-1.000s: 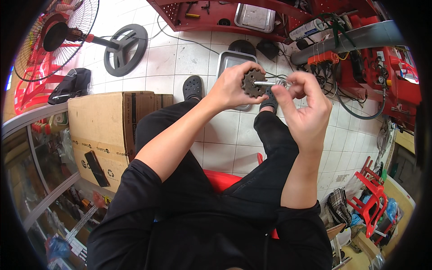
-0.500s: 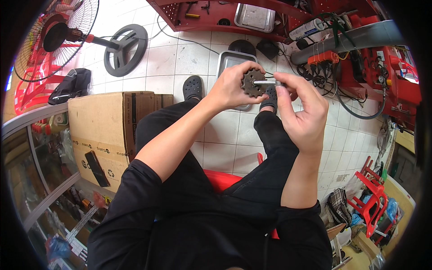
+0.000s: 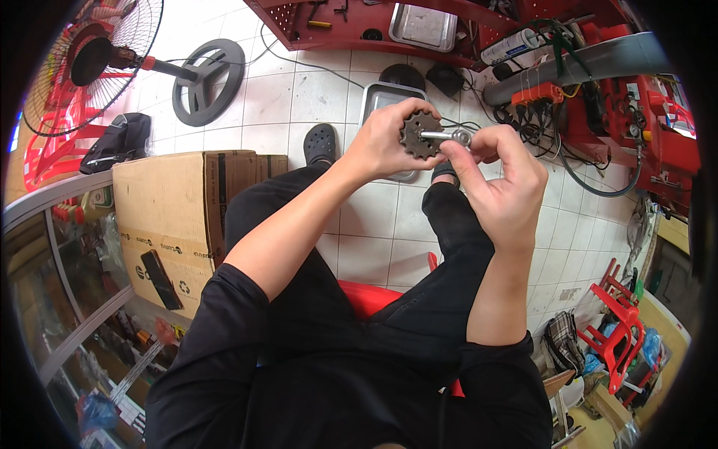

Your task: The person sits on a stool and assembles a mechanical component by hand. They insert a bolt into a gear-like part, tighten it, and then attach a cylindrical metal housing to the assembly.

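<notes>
My left hand is closed round a dark toothed sprocket, whose toothed edge and face point to the right. A shiny metal rod with a round head reaches level across to the sprocket's middle. My right hand pinches that rod near its head, between thumb and fingers. Whether the rod's tip goes into the sprocket or only touches it, I cannot tell. Both hands are raised in front of my knees, above a metal tray on the floor that they partly hide.
Cardboard boxes stand at my left with a phone on top, beside a glass cabinet. A standing fan is beyond. Red shelving lies ahead; cables and red machinery fill the right, above a red stool.
My right fingers have shifted on the rod, the thumb moving left and the index finger drawing back, so the round head now shows. The sprocket has barely moved in my left hand.
</notes>
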The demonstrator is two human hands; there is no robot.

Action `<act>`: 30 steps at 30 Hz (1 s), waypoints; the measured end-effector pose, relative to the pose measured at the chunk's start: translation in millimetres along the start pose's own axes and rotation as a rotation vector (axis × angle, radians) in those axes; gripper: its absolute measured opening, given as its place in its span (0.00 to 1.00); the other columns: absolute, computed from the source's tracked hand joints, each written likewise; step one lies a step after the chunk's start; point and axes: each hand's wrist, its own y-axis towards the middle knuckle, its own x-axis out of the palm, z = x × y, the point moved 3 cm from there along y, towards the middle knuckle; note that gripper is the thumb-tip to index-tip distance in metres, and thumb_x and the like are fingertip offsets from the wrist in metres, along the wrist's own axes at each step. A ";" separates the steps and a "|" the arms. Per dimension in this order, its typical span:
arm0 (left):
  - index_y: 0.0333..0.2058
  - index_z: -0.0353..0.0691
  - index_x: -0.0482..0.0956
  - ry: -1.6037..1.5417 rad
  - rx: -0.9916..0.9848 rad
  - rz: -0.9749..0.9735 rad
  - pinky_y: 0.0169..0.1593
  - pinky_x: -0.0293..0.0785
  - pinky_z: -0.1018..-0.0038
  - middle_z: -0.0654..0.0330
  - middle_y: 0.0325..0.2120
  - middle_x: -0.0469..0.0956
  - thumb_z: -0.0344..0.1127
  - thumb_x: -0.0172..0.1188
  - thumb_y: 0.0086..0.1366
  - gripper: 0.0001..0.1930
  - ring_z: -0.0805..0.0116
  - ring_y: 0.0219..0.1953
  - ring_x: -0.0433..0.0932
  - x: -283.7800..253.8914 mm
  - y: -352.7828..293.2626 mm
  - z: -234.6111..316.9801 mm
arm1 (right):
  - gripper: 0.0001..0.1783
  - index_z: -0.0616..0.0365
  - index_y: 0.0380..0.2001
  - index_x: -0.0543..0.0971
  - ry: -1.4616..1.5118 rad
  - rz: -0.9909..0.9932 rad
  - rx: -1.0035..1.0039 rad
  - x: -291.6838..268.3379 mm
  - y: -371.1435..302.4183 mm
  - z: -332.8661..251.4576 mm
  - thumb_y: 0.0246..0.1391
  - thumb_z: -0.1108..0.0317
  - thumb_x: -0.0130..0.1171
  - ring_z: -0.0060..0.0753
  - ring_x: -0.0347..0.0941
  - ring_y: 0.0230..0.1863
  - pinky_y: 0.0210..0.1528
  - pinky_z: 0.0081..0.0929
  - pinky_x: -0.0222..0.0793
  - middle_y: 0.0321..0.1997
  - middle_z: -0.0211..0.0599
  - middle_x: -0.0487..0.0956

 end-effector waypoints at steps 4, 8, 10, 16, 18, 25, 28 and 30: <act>0.40 0.38 0.74 -0.063 0.048 0.035 0.40 0.77 0.73 0.57 0.31 0.80 0.39 0.75 0.42 0.26 0.66 0.33 0.81 2.2 -0.3 -0.6 | 0.13 0.61 0.34 0.77 0.078 0.046 -0.118 -0.4 6.7 -6.8 0.43 0.76 0.67 0.27 0.74 0.24 0.26 0.23 0.68 0.24 0.37 0.77; 0.41 0.38 0.74 -0.045 -0.007 0.015 0.42 0.76 0.73 0.58 0.33 0.80 0.38 0.75 0.42 0.27 0.68 0.35 0.80 0.7 -1.6 1.7 | 0.14 0.61 0.34 0.78 0.091 0.067 -0.073 4.8 1.0 0.4 0.42 0.76 0.68 0.26 0.72 0.23 0.26 0.22 0.68 0.24 0.36 0.76; 0.42 0.39 0.74 -0.073 0.021 0.011 0.44 0.74 0.74 0.61 0.34 0.79 0.35 0.75 0.40 0.29 0.72 0.37 0.78 0.5 -1.3 2.0 | 0.13 0.62 0.35 0.78 0.084 0.038 -0.057 1.4 1.0 -2.5 0.43 0.76 0.67 0.26 0.72 0.23 0.26 0.22 0.67 0.25 0.36 0.77; 0.39 0.38 0.74 -0.016 0.099 0.056 0.42 0.76 0.73 0.58 0.32 0.81 0.37 0.75 0.42 0.25 0.66 0.35 0.81 0.3 -0.9 2.4 | 0.14 0.62 0.35 0.78 0.089 0.001 -0.109 2.8 4.1 -7.6 0.43 0.74 0.68 0.24 0.70 0.26 0.29 0.20 0.64 0.26 0.32 0.76; 0.40 0.38 0.74 -0.051 0.102 0.049 0.42 0.76 0.73 0.58 0.32 0.81 0.37 0.75 0.42 0.26 0.66 0.35 0.81 0.4 -1.2 1.7 | 0.15 0.62 0.35 0.78 0.095 0.022 -0.087 3.8 3.1 -6.2 0.41 0.75 0.69 0.26 0.70 0.24 0.28 0.21 0.66 0.25 0.33 0.75; 0.40 0.38 0.74 -0.040 0.086 0.058 0.42 0.76 0.73 0.57 0.32 0.81 0.38 0.75 0.42 0.26 0.66 0.35 0.81 1.3 -1.7 4.5 | 0.14 0.62 0.34 0.77 0.111 0.002 -0.118 3.2 4.5 -7.3 0.40 0.77 0.67 0.25 0.69 0.24 0.28 0.21 0.65 0.25 0.33 0.74; 0.42 0.38 0.74 -0.069 0.071 0.024 0.44 0.74 0.73 0.60 0.36 0.79 0.36 0.75 0.41 0.28 0.71 0.39 0.78 0.1 -2.5 2.1 | 0.14 0.62 0.33 0.77 0.159 0.028 -0.054 3.5 3.9 -8.4 0.40 0.78 0.66 0.25 0.69 0.25 0.28 0.21 0.65 0.25 0.33 0.74; 0.41 0.38 0.74 -0.090 0.085 0.046 0.42 0.76 0.73 0.58 0.34 0.80 0.37 0.75 0.42 0.27 0.68 0.36 0.80 1.9 -2.5 1.6 | 0.14 0.62 0.34 0.77 0.173 0.019 -0.065 2.9 4.4 -8.8 0.40 0.78 0.66 0.25 0.69 0.25 0.28 0.21 0.65 0.25 0.33 0.74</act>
